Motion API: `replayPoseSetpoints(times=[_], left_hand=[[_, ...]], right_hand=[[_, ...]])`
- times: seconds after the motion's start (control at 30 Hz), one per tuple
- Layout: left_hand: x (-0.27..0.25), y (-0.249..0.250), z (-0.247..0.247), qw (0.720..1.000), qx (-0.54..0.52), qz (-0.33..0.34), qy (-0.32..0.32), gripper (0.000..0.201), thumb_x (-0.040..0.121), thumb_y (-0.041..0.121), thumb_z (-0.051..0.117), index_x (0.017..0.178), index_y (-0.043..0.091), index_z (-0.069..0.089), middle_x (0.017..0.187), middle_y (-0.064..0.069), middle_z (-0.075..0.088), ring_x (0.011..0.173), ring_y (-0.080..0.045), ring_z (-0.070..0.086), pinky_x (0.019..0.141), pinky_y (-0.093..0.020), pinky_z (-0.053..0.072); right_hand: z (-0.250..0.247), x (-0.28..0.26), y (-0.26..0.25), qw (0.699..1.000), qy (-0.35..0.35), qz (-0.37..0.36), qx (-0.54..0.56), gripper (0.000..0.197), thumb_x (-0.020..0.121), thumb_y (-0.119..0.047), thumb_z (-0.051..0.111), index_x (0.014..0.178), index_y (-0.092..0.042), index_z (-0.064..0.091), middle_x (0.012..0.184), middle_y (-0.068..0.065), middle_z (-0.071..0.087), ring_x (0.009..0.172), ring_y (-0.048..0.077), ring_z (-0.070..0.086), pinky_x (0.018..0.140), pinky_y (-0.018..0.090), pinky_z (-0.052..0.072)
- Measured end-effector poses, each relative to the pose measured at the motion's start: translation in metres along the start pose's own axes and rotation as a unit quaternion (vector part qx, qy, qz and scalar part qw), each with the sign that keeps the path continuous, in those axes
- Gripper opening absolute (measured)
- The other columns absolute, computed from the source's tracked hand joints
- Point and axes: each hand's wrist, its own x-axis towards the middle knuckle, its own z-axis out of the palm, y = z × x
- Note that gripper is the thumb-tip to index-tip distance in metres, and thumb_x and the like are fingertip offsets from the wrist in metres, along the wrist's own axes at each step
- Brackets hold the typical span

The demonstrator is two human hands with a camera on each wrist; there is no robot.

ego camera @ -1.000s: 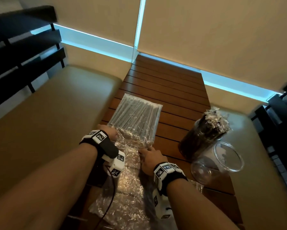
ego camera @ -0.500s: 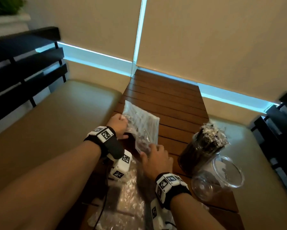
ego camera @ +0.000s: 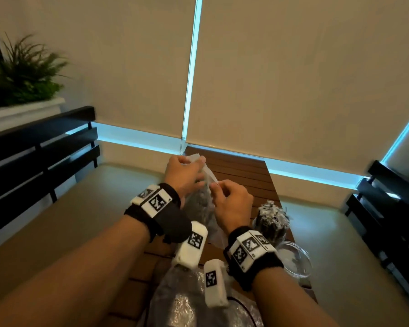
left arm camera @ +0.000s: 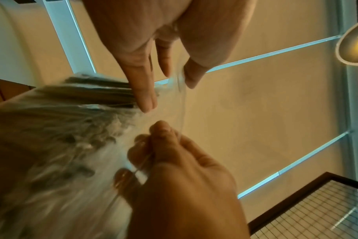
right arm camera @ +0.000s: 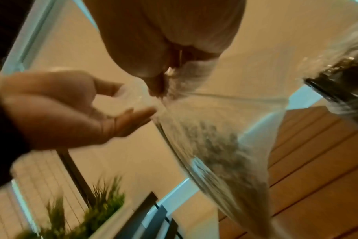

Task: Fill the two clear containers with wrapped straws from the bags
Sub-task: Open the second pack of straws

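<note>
Above the wooden table (ego camera: 246,175) I hold a clear bag of dark wrapped straws (ego camera: 198,208) upright in both hands. My left hand (ego camera: 189,169) pinches the bag's top edge between thumb and fingers (left arm camera: 192,76). My right hand (ego camera: 218,186) pinches the same edge a little lower (left arm camera: 164,139). The bag (right arm camera: 215,140) hangs down from the two hands and its straws (left arm camera: 82,97) show through the film. One clear container (ego camera: 272,224) stands at the right, packed with wrapped straws. The other clear container (ego camera: 296,259) lies in front of it, with no straws showing in it.
Crumpled clear plastic (ego camera: 187,303) lies on the table's near end under my wrists. Beige bench seats (ego camera: 92,208) flank the table on both sides. A black slatted rail (ego camera: 40,142) and a planter (ego camera: 21,76) are at the left, window blinds behind.
The bag lay flat on the table a second ago; both hands have lifted it upright and moved to its top edge. The head view has tilted up.
</note>
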Motion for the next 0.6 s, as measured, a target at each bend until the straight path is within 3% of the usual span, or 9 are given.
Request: replayPoseSetpoints(times=[0.07,0.13,0.23,0.3,0.4,0.5,0.6], left_hand=[[-0.025,-0.013,-0.001,0.998,0.061,-0.014,-0.021,0.043,0.087,0.031,0.071,0.118,0.017,0.044,0.107,-0.006,0.06,0.097,-0.022,0.065,0.088,-0.047,0.057],[-0.046,-0.032,-0.001,0.986,0.158,-0.035,-0.047,0.041,0.079,0.04,0.075,0.106,0.019,0.054,0.105,-0.006,0.064,0.099,-0.025,0.066,0.085,-0.05,0.057],[-0.061,-0.059,0.0,0.966,0.245,-0.047,-0.059,0.027,0.076,0.042,0.07,0.085,0.017,0.067,0.087,-0.009,0.072,0.086,-0.028,0.069,0.078,-0.052,0.059],[-0.068,-0.067,0.002,0.964,0.25,-0.076,-0.05,0.016,0.079,0.035,0.069,0.079,0.019,0.072,0.083,-0.007,0.073,0.076,-0.024,0.067,0.078,-0.05,0.059],[-0.075,-0.069,0.006,0.962,0.259,-0.074,-0.049,0.012,0.08,0.031,0.072,0.078,0.02,0.074,0.081,-0.006,0.074,0.07,-0.021,0.065,0.075,-0.047,0.061],[-0.08,-0.062,0.014,0.961,0.263,-0.065,-0.056,0.005,0.081,0.027,0.071,0.082,0.022,0.073,0.086,-0.007,0.073,0.081,-0.024,0.07,0.074,-0.047,0.061],[-0.08,-0.058,0.018,0.955,0.289,-0.045,-0.056,0.004,0.08,0.024,0.071,0.083,0.023,0.071,0.091,-0.005,0.072,0.086,-0.022,0.07,0.072,-0.043,0.062]], right_hand=[[-0.017,-0.01,-0.004,0.999,-0.013,0.035,0.037,0.019,0.09,-0.03,0.067,0.076,-0.02,0.075,0.068,-0.011,0.068,0.066,0.005,0.062,0.061,0.023,0.048],[-0.025,-0.025,0.002,0.995,-0.044,0.072,0.059,0.017,0.09,-0.022,0.068,0.074,-0.023,0.075,0.068,-0.011,0.069,0.063,0.002,0.061,0.06,0.019,0.048],[-0.027,-0.052,0.021,0.982,-0.107,0.122,0.094,0.022,0.092,-0.019,0.064,0.074,-0.022,0.076,0.072,-0.005,0.073,0.069,0.008,0.066,0.068,0.031,0.056],[-0.031,-0.065,0.03,0.971,-0.137,0.151,0.123,0.025,0.095,-0.019,0.059,0.077,-0.019,0.077,0.072,-0.002,0.074,0.067,0.01,0.065,0.065,0.03,0.053],[-0.043,-0.071,0.031,0.952,-0.162,0.195,0.174,0.025,0.096,-0.014,0.057,0.082,-0.015,0.078,0.075,0.003,0.075,0.068,0.014,0.067,0.068,0.033,0.055],[-0.049,-0.065,0.034,0.959,-0.143,0.196,0.146,0.017,0.09,-0.017,0.065,0.08,-0.019,0.078,0.076,0.002,0.075,0.07,0.014,0.069,0.072,0.037,0.057],[-0.052,-0.063,0.034,0.955,-0.119,0.22,0.16,0.01,0.082,-0.023,0.076,0.073,-0.017,0.077,0.073,0.003,0.074,0.065,0.015,0.066,0.069,0.04,0.058]])
